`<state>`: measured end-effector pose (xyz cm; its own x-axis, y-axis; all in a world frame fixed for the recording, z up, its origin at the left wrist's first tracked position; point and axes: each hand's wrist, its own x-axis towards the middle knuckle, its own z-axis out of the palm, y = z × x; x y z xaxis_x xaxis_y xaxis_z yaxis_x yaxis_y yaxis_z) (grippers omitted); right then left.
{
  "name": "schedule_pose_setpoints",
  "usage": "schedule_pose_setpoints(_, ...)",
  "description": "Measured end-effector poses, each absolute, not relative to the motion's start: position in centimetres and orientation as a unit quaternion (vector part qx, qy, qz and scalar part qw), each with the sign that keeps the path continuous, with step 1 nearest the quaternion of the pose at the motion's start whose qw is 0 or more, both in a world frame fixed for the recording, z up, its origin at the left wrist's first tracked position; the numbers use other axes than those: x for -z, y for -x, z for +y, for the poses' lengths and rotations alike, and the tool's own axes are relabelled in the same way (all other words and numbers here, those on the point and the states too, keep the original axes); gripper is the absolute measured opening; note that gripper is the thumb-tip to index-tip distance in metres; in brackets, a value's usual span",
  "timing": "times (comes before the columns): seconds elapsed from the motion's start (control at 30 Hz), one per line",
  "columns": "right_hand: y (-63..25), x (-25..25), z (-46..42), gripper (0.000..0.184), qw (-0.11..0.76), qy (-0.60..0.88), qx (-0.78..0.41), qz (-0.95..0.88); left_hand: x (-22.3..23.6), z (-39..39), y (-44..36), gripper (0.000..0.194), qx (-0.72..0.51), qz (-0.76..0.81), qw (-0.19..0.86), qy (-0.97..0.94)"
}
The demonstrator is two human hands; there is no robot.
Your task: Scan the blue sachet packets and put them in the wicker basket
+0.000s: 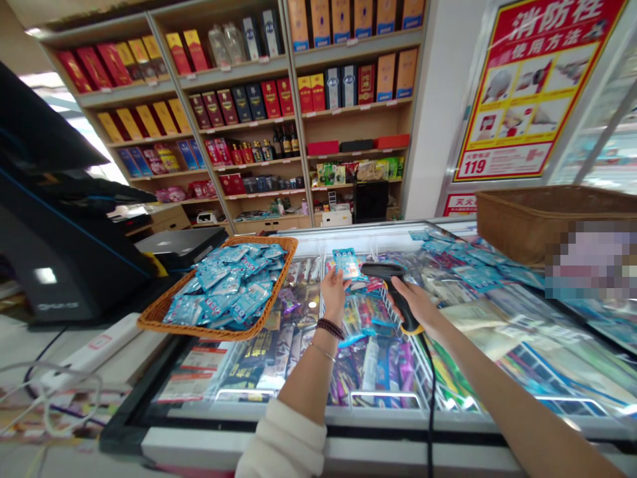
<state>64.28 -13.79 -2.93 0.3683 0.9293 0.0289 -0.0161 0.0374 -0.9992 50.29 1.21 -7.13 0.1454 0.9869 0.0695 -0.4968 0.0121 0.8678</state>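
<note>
My left hand pinches a small blue packet and holds it upright above the glass lid of a chest freezer. My right hand is wrapped round the grip of a black barcode scanner, whose head points at the packet from the right. A black cable hangs from the scanner's handle. To the left a wicker basket heaped with several similar blue packets rests on the freezer's corner. More blue packets lie scattered on the lid at the right.
A black till screen stands at the left with a printer behind the basket. An empty brown wicker basket sits at the right. Shelves of boxed bottles line the back wall. White cables lie at lower left.
</note>
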Motion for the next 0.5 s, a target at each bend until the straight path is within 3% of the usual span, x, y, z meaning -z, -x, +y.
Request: schedule_pose_setpoints(0.5,-63.93,2.66,-14.25,0.066,0.581,0.566,-0.391,-0.435,7.06,0.95,-50.0,0.048,-0.587,0.298,0.636,-0.403)
